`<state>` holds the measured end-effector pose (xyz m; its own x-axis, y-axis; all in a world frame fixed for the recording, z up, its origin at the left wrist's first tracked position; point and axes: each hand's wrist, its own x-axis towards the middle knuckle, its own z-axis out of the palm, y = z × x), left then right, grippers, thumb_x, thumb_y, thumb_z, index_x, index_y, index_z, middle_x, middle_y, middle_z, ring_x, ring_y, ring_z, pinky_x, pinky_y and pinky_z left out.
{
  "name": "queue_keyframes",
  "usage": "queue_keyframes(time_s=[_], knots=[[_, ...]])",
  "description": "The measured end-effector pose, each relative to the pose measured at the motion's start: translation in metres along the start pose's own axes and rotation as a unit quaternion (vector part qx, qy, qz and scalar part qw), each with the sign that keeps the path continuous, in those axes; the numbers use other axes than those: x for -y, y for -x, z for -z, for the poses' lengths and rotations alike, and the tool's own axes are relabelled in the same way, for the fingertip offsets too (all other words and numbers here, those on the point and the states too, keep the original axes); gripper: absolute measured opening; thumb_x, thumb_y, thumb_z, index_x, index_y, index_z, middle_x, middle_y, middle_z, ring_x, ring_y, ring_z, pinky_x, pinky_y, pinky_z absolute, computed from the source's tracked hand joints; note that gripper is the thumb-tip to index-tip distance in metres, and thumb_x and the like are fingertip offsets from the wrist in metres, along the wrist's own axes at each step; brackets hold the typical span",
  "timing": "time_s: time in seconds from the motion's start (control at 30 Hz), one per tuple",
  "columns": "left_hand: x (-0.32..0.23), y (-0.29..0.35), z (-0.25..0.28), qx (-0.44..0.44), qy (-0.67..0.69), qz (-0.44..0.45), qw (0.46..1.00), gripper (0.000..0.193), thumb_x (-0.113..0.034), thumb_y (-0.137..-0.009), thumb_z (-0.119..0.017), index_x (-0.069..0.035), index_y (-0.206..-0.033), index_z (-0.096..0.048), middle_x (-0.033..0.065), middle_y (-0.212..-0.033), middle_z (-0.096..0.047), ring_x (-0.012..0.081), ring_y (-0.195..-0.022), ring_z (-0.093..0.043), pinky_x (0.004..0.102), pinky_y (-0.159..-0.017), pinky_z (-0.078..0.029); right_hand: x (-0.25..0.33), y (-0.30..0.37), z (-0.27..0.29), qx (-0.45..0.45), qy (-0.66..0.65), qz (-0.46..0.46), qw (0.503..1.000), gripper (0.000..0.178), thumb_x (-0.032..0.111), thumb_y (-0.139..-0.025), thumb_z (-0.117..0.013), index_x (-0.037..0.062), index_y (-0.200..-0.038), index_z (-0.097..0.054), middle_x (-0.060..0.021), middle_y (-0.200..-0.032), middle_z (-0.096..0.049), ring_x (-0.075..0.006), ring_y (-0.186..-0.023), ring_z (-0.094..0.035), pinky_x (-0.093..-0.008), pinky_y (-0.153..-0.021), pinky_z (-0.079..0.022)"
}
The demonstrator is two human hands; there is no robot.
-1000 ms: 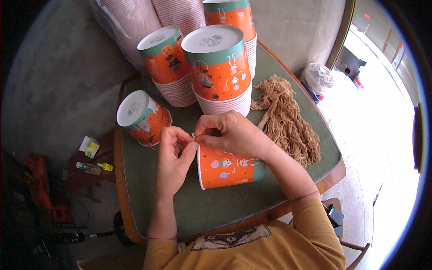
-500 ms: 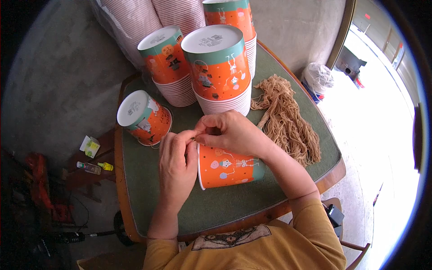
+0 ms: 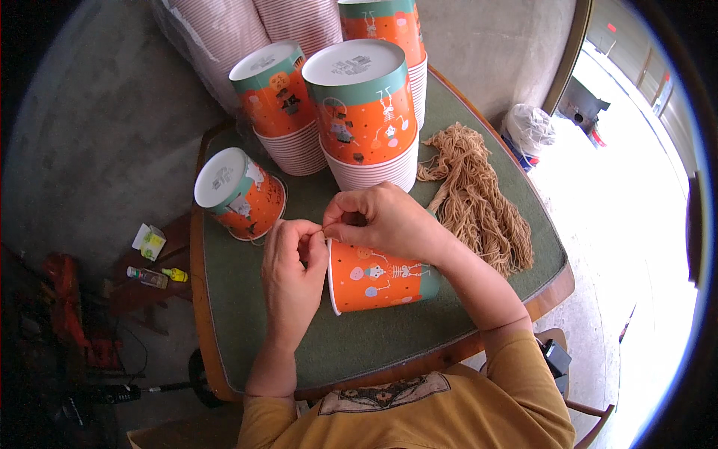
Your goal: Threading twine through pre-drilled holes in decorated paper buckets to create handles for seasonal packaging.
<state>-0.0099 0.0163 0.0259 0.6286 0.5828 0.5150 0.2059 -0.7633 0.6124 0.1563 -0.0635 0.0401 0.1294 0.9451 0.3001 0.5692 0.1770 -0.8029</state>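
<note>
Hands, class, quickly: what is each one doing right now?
Left hand: fingers pinched shut at the rim of the orange paper cup.
Right hand: pinched shut there too; what they grip cannot be told.

Small yellow-and-white carton [image 3: 150, 241] at left edge of frame, lying on the dark floor beside the table. Just below it, a little clear bottle with a green cap [image 3: 146, 277] and a yellow label, on its side. White bulging sack [image 3: 529, 129] at upper right, by the bright doorway. No signs or screens in view
</note>
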Motion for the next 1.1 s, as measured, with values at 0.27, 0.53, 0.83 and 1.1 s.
queue_keyframes(time_s=[0.27,0.53,0.83,1.1], knots=[[0.013,-0.002,0.005,0.056,0.110,0.058,0.991,0.012,-0.012,-0.094,-0.058,-0.001,-0.094,-0.056,0.0069,-0.083,-0.057,0.0147,-0.074,-0.055,0.0286,-0.068,-0.045,-0.003,-0.001,-0.004,-0.008,-0.027,0.028,0.999,0.009,0.008,-0.084,-0.065,0.0022,-0.090,-0.062,-0.0059,-0.080,-0.068,-0.0139,-0.077,-0.066,-0.0285,-0.071,-0.052],[0.015,-0.004,0.006,0.096,0.170,0.101,0.975,0.018,-0.017,-0.096,-0.056,0.000,-0.095,-0.056,0.0053,-0.082,-0.058,0.0118,-0.075,-0.054,0.0275,-0.070,-0.045,-0.006,0.000,0.000,0.015,-0.064,0.023,0.998,0.010,0.008,-0.086,-0.063,0.0011,-0.093,-0.063,-0.0034,-0.083,-0.066,-0.0078,-0.079,-0.061,-0.0255,-0.072,-0.050],[0.018,-0.007,-0.001,0.091,0.184,0.095,0.974,0.016,-0.016,-0.097,-0.055,0.000,-0.095,-0.055,0.0060,-0.083,-0.059,0.0134,-0.079,-0.056,0.0279,-0.072,-0.046,-0.016,-0.002,0.000,0.045,-0.149,-0.024,0.987,0.018,0.019,-0.087,-0.063,0.0025,-0.091,-0.065,-0.0049,-0.078,-0.066,-0.0116,-0.073,-0.060,-0.0292,-0.070,-0.049],[0.019,-0.007,-0.005,0.057,0.271,0.084,0.957,0.008,-0.008,-0.096,-0.054,-0.001,-0.097,-0.051,0.0032,-0.084,-0.055,0.0095,-0.076,-0.054,0.0245,-0.070,-0.045,-0.014,-0.003,0.003,0.060,-0.157,-0.046,0.985,0.018,0.019,-0.088,-0.062,0.0023,-0.092,-0.066,-0.0040,-0.078,-0.066,-0.0094,-0.074,-0.059,-0.0284,-0.071,-0.048]])
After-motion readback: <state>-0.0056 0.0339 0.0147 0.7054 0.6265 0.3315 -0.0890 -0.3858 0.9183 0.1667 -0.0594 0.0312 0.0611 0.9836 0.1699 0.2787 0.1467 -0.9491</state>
